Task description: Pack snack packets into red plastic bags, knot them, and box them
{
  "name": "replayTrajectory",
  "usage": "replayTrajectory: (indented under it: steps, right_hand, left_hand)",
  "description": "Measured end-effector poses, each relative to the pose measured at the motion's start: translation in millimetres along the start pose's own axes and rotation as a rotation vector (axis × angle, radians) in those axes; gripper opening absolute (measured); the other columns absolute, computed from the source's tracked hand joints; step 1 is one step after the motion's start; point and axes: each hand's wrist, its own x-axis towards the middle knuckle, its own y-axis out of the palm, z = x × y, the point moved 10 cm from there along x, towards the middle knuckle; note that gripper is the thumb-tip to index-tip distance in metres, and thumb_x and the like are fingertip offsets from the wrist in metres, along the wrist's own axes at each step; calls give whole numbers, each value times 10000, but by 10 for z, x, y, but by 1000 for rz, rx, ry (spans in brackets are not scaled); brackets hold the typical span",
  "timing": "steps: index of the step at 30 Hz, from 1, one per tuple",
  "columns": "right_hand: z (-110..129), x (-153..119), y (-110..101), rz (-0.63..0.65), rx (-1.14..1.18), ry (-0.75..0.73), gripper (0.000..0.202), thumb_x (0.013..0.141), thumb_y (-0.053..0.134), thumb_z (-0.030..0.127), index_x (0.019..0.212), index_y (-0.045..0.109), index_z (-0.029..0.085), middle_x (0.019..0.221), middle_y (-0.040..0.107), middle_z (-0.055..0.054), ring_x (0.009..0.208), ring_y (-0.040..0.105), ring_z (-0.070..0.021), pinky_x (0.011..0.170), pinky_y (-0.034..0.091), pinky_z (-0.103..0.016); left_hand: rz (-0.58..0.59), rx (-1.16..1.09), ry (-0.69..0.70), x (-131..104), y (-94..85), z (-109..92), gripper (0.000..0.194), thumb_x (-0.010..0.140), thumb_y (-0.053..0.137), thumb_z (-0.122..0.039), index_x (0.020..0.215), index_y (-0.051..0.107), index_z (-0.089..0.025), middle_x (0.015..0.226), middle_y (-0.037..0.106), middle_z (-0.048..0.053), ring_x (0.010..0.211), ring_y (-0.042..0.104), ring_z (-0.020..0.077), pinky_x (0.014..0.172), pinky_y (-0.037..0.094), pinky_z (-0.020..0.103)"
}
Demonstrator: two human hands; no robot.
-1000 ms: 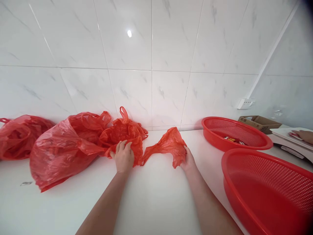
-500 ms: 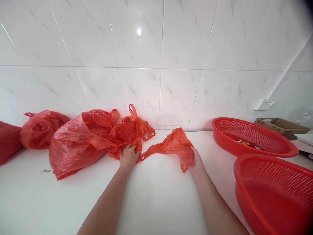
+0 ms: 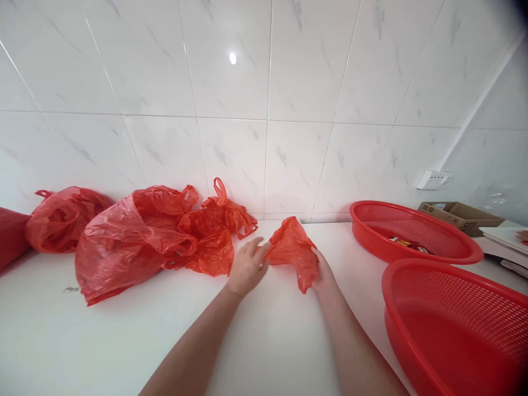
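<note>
- Left hand (image 3: 247, 268): above the white tabletop (image 3: 268, 341), fingers loosely bent and partly spread, at the left end of the thin red plastic carrier bag (image 3: 291, 245). Whether it pinches the film cannot be told.
- Right hand (image 3: 324, 270): closed on the bag's right edge, fingers largely hidden behind the film.
- Bag, location: between the two hands, its middle peaked and a loose corner hanging down near the right hand.
- Bag, handling (judged): very light, limp, somewhat slippery; thin enough to tear if pulled sharply. Best hold is a gathered pinch at the edges or corners, one per hand; a single layer would slip.
- Near red perforated basket (image 3: 396, 324): beside the right forearm; its raised rim limits room on that side.
- Crumpled red bags (image 3: 214, 253): just beside the left hand; their loose loops could snag the fingers.
- Large puffed red bag (image 3: 115, 253): farther left, touching the crumpled bags.
- Far red perforated basket (image 3: 367, 242): behind the near one, with small packets (image 3: 404, 242) inside, type not legible.
- Open cardboard box (image 3: 462, 214): behind the far basket, near the wall.
- Wall socket (image 3: 433, 180): on the tiles above the box, well apart from the hands.
</note>
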Motion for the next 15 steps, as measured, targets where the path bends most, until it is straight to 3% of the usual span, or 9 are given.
replayTrajectory:
  steps: [3,5,7,10,15]
  right_hand:
    - [-65,-53,94,53,21,79,277,739,655,351,985,623,228,930,691,-36,837,656,-188,715,551,-308]
    - [20,-65,143,89,34,24,329,755,632,425,1027,620,240,1007,680,-41,909,642,-196,743,539,-310]
    - [98,-56,190,131,54,-37,420,771,571,539,1079,602,256,1078,657,-44,916,630,-185,711,530,-295]
    - [-1,-4,239,143,-35,-19,437,752,609,514,1112,575,269,1033,653,-30,777,617,-130,616,492,-238]
    - [-290,58,428,158,-503,-66,397,591,765,221,958,614,213,852,668,-8,693,591,-124,582,454,-229]
  left_hand:
    - [107,-384,-72,78,413,-229,407,731,587,-174,1132,601,-241,1243,557,103,1114,497,264,961,363,420]
    - [71,-572,-244,104,599,-140,218,733,559,-172,924,659,-204,1010,647,87,952,563,238,857,422,372]
    - [-10,-732,-471,71,733,76,108,752,517,-203,756,622,-180,742,624,37,716,566,180,668,449,303]
    - [-117,-931,-732,-26,833,339,85,745,512,-263,746,540,-182,595,521,-26,514,477,112,482,386,233]
    - [-100,-1101,-756,-41,781,333,177,747,551,-320,842,548,-171,720,603,20,586,569,142,518,456,259]
